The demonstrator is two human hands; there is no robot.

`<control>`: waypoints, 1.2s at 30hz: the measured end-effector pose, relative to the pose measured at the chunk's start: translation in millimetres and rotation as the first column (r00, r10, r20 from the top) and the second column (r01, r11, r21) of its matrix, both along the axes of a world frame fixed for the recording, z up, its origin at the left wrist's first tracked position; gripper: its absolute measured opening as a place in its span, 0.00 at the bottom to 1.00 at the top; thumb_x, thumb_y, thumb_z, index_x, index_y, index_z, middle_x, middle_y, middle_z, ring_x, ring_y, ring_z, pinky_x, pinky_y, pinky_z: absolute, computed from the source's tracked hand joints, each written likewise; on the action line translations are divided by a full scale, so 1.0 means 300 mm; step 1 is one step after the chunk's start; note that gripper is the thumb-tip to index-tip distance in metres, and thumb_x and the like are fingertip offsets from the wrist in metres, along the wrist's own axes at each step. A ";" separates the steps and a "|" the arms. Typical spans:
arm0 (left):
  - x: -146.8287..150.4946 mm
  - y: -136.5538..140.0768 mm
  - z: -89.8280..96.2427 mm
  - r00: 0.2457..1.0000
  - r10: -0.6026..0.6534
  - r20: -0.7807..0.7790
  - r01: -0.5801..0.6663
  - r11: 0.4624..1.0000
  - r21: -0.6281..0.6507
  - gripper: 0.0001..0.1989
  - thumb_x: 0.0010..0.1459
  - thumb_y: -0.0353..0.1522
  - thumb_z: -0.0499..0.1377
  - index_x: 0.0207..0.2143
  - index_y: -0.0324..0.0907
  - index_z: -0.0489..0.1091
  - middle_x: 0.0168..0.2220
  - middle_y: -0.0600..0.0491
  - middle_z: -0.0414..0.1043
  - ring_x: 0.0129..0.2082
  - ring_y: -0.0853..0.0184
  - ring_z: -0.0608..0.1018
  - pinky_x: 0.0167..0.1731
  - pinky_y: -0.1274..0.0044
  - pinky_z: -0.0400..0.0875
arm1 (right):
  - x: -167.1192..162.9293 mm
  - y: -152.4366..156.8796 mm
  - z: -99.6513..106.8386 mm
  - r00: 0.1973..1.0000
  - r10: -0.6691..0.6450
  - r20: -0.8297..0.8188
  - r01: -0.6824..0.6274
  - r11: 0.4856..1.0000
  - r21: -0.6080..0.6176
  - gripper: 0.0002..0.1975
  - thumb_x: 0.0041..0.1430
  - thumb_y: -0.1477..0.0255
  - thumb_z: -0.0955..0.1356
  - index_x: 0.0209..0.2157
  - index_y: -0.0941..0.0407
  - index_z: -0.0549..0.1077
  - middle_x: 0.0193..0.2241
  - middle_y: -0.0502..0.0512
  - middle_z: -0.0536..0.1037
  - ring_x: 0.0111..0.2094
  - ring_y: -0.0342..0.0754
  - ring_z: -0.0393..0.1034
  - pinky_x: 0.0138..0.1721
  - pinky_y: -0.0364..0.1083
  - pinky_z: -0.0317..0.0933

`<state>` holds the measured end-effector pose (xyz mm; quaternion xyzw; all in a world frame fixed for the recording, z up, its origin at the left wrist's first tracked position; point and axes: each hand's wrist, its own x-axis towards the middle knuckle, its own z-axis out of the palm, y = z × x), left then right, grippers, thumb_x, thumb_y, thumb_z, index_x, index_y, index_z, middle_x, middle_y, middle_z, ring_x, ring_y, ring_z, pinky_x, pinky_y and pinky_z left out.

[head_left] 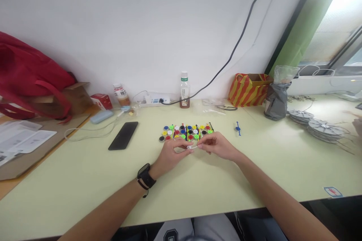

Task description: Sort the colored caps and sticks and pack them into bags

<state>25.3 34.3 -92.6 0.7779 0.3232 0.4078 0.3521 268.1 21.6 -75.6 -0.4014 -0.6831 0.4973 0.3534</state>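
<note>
My left hand (175,153), with a black watch on its wrist, pinches a small white piece (190,147) between thumb and fingers. Thumb and forefinger of my right hand (216,146) are closed on the tip of a thin white strip (195,147) that runs from that piece. Its exact kind is too small to make out. Just beyond both hands lie several rows of small round coloured discs (182,132), with thin coloured sticks between them; my fingers hide some of the nearest. Farther right, a blue stick with a round middle (238,128) lies alone.
A black phone (123,136) lies at left, near a white cable and a blue case (101,116). Along the wall stand a brown drink bottle (184,92), a power strip (154,98) and a striped bag (249,89). Stacked grey discs (325,130) sit right; a red bag (34,71) sits left.
</note>
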 end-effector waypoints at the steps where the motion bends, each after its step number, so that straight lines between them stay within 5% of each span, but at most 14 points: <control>1: -0.002 0.000 0.001 1.000 0.013 -0.019 -0.012 0.999 0.035 0.11 0.58 0.38 0.69 0.42 0.44 0.83 0.38 0.48 0.82 0.38 0.62 0.82 0.42 0.71 0.78 | 0.000 -0.002 0.004 1.000 0.012 -0.003 -0.012 1.000 -0.007 0.16 0.58 0.58 0.74 0.35 0.57 0.81 0.25 0.51 0.75 0.23 0.42 0.64 0.25 0.44 0.60; 12: 0.002 -0.013 0.014 0.987 -0.118 -0.107 0.116 0.993 -0.023 0.09 0.61 0.38 0.67 0.39 0.42 0.82 0.34 0.48 0.81 0.35 0.64 0.81 0.39 0.73 0.75 | -0.002 -0.011 0.034 0.997 0.069 -0.031 -0.070 0.997 -0.025 0.15 0.57 0.59 0.75 0.37 0.57 0.78 0.25 0.49 0.71 0.25 0.42 0.63 0.27 0.43 0.60; 20: 0.013 -0.029 0.016 0.973 -0.211 0.091 0.226 0.951 -0.211 0.11 0.61 0.37 0.66 0.43 0.40 0.80 0.46 0.43 0.80 0.45 0.61 0.81 0.49 0.69 0.77 | -0.002 -0.007 0.014 0.996 0.034 -0.086 -0.035 0.999 -0.015 0.15 0.60 0.58 0.73 0.39 0.56 0.77 0.28 0.50 0.71 0.26 0.42 0.64 0.28 0.44 0.60; 27: 0.017 -0.009 0.009 0.974 -0.080 0.213 0.159 0.908 -0.387 0.15 0.56 0.38 0.71 0.42 0.39 0.79 0.42 0.47 0.81 0.41 0.63 0.82 0.48 0.69 0.78 | -0.012 0.001 -0.027 0.982 -0.123 -0.144 0.144 0.978 0.154 0.28 0.62 0.59 0.71 0.61 0.47 0.64 0.42 0.53 0.71 0.29 0.43 0.66 0.31 0.46 0.65; 33: 0.010 0.019 -0.004 0.964 0.011 0.266 0.104 0.904 -0.415 0.17 0.54 0.40 0.72 0.41 0.38 0.79 0.40 0.47 0.82 0.40 0.62 0.83 0.47 0.68 0.80 | -0.027 -0.025 -0.026 0.987 -0.157 -0.033 0.160 0.948 0.273 0.22 0.67 0.60 0.67 0.60 0.49 0.67 0.38 0.53 0.71 0.29 0.45 0.65 0.34 0.47 0.63; 36: 0.007 0.020 -0.007 0.964 0.022 0.266 0.094 0.905 -0.415 0.17 0.54 0.39 0.72 0.41 0.38 0.79 0.41 0.47 0.82 0.41 0.62 0.83 0.48 0.68 0.79 | -0.030 -0.029 -0.017 0.998 -0.064 0.012 0.061 0.983 0.173 0.16 0.69 0.58 0.63 0.38 0.54 0.76 0.33 0.53 0.71 0.28 0.45 0.63 0.34 0.47 0.62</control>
